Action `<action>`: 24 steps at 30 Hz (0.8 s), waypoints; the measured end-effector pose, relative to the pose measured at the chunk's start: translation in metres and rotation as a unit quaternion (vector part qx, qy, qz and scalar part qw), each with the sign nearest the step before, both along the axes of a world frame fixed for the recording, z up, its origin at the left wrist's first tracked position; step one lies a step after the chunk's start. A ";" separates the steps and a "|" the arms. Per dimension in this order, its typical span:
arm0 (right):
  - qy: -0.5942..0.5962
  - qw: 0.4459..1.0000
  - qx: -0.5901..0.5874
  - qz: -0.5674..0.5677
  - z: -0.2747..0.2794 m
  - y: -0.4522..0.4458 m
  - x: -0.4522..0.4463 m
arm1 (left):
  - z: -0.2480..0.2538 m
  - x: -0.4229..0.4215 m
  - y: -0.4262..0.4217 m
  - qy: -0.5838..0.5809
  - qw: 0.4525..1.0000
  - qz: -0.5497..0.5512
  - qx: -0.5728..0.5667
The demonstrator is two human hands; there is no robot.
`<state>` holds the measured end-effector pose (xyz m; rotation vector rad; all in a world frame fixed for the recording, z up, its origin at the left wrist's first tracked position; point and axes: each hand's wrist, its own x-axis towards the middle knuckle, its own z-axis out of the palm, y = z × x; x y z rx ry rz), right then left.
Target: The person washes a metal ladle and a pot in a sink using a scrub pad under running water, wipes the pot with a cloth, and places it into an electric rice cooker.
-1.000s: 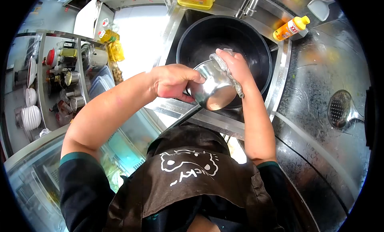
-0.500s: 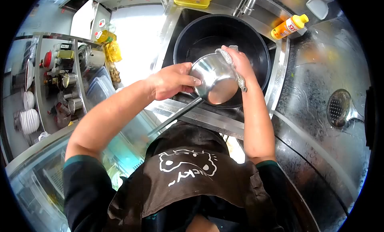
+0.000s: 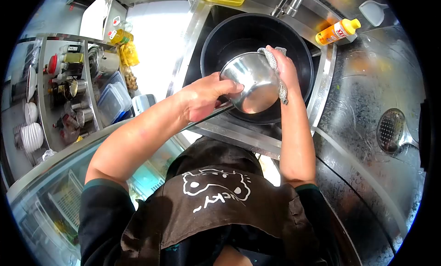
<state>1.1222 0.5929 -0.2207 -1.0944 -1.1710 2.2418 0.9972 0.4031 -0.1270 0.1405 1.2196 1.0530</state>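
Observation:
A shiny metal saucepan (image 3: 253,84) with a long handle is held tilted over a large black round tub (image 3: 212,41), its outside turned up towards me. My left hand (image 3: 206,94) grips the pan at its near-left side, thumb laid on the metal and fingers hidden underneath. On the far-right side, my right hand (image 3: 285,71) is closed around a grey cloth (image 3: 272,61) and presses it against the pan. One end of the cloth hangs down by my wrist. The pan's handle is mostly hidden behind my left hand and forearm.
The tub sits in a steel sink (image 3: 325,78) below a tap (image 3: 294,4). A yellow-orange bottle (image 3: 337,32), a white scraper (image 3: 371,12) and a perforated skimmer (image 3: 392,130) lie to the right. Shelves with plates (image 3: 32,136) stand left, and a glass-topped case (image 3: 151,158) is close by my left arm.
The saucepan has turned in my hands, its handle swinging up behind my left forearm. Both hands have shifted slightly right, and the cloth remains against the pan's side.

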 end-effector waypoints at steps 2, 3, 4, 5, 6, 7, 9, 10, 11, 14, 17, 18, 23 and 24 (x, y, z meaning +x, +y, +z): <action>-0.005 1.000 0.028 0.007 0.004 0.002 -0.001 | 0.001 0.000 0.003 0.019 1.000 -0.002 0.005; -0.012 1.000 0.021 0.007 0.007 0.002 -0.003 | 0.003 -0.001 0.005 0.020 1.000 -0.002 -0.002; -0.019 1.000 0.013 0.007 0.009 0.001 -0.004 | 0.006 -0.001 0.007 0.021 1.000 -0.002 -0.009; -0.025 1.000 0.006 0.007 0.011 0.000 -0.005 | 0.008 -0.002 0.007 0.022 1.000 -0.002 -0.015; -0.045 0.999 0.026 0.014 0.009 0.000 -0.006 | 0.007 -0.003 0.008 0.030 0.999 0.004 -0.037; -0.065 0.997 0.046 0.022 0.006 -0.001 -0.006 | 0.005 -0.004 0.009 0.039 0.997 0.010 -0.058; -0.071 0.995 0.061 0.033 -0.001 0.001 -0.007 | 0.003 -0.006 0.007 0.025 0.998 0.021 -0.055; -0.058 0.996 0.053 0.035 -0.004 0.002 -0.006 | 0.003 -0.008 0.003 0.003 0.999 0.025 -0.031; -0.045 0.997 0.045 0.036 -0.006 0.002 -0.006 | 0.002 -0.009 -0.001 -0.018 0.999 0.028 -0.007; -0.038 0.998 0.048 0.028 -0.005 0.001 -0.008 | -0.007 -0.004 -0.005 -0.031 0.997 0.073 -0.012; -0.078 0.982 0.159 0.059 -0.007 0.001 -0.006 | -0.003 -0.007 -0.003 -0.041 0.999 0.021 0.004; -0.088 0.985 0.134 0.058 -0.001 -0.003 -0.008 | -0.001 -0.009 -0.004 -0.036 0.999 0.019 -0.008; -0.070 0.993 0.071 0.066 0.024 -0.020 -0.012 | -0.007 -0.014 0.000 -0.023 0.995 0.000 -0.093; -0.084 0.989 0.089 0.078 0.022 -0.021 -0.012 | -0.008 -0.016 0.001 -0.017 0.994 -0.007 -0.104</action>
